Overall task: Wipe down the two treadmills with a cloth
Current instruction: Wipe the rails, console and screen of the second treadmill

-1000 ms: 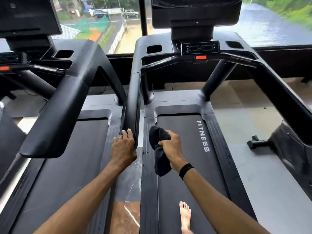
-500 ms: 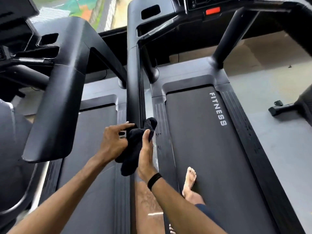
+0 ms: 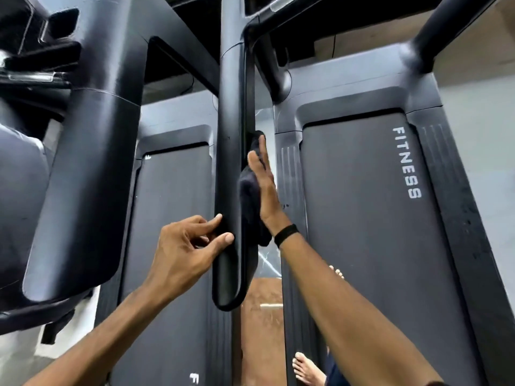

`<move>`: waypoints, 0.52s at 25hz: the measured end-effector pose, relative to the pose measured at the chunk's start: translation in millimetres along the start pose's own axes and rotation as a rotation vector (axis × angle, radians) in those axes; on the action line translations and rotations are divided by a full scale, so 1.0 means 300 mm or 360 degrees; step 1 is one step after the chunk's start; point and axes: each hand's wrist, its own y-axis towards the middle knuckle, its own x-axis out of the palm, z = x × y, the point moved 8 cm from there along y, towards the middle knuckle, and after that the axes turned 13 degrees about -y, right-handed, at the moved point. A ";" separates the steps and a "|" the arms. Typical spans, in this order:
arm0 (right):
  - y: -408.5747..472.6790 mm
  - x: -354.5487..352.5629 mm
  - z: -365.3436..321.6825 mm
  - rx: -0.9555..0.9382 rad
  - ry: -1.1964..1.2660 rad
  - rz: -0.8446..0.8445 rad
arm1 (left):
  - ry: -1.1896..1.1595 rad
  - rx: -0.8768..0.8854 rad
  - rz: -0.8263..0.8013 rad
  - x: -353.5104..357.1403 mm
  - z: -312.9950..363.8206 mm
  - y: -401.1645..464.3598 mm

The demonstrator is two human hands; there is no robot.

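Gym / fitness room. Two black treadmills side by side: right treadmill (image 3: 362,218) has "FITNESS" printed on its belt, left treadmill (image 3: 172,232) is the same model with a partial logo at both belt ends. Padded handrail (image 3: 230,162) between them, console supports up top. Grey floor (image 3: 485,151) at right, marble-look strip (image 3: 262,302) between the decks.

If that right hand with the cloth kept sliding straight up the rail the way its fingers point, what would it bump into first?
Probably the junction where the handrail meets the curved crossbar; the right hand presses the cloth flat against the rail. Depth is unclear.
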 end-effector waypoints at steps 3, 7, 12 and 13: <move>0.020 -0.009 0.181 0.0594 0.0371 0.0073 | 0.0226 0.0020 -0.0199 -0.024 0.024 0.102; -0.181 -0.045 0.074 0.0421 -0.0282 0.0351 | 0.0968 0.0000 -0.0825 0.038 0.009 0.320; 0.245 -0.043 -0.133 -0.0002 -0.0423 0.0374 | 0.1211 0.0062 -0.1195 0.133 0.034 0.392; 0.370 -0.056 -0.096 0.0085 -0.0354 0.0371 | 0.1214 0.0065 -0.1192 0.134 0.034 0.387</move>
